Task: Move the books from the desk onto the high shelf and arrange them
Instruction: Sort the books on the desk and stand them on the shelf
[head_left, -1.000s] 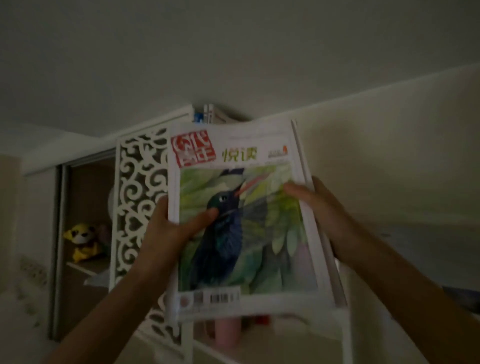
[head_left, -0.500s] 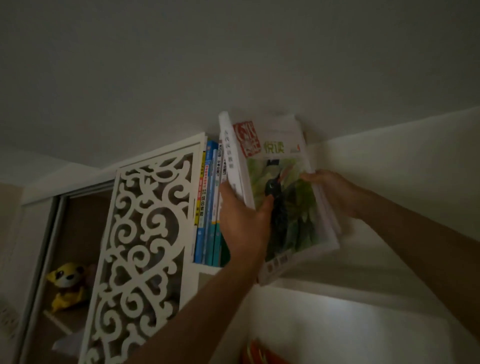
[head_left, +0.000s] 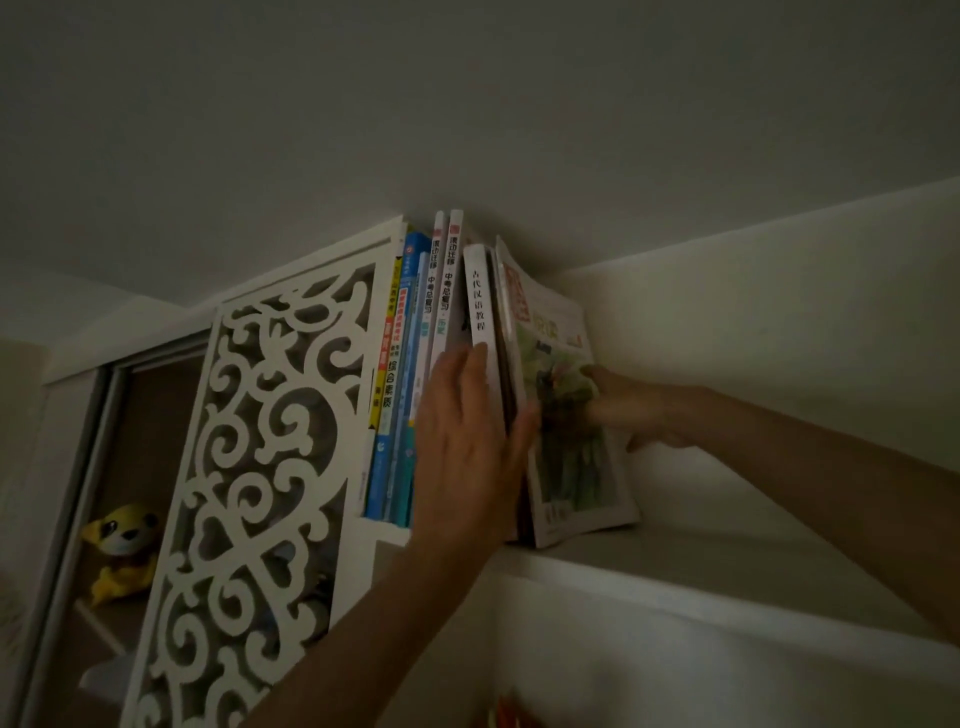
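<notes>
At centre frame, the glossy bird-cover magazine (head_left: 563, 410) stands on the white high shelf (head_left: 691, 577), leaning right at the end of the row of upright textbooks (head_left: 415, 374). The left hand (head_left: 467, 441) lies flat, fingers straight, pressing the white-spined book (head_left: 480, 306) and the spines beside it. The right hand (head_left: 631, 408) pinches the magazine's cover from the right. The limp magazine could sag or slide off the ledge once released, since nothing props its open side.
</notes>
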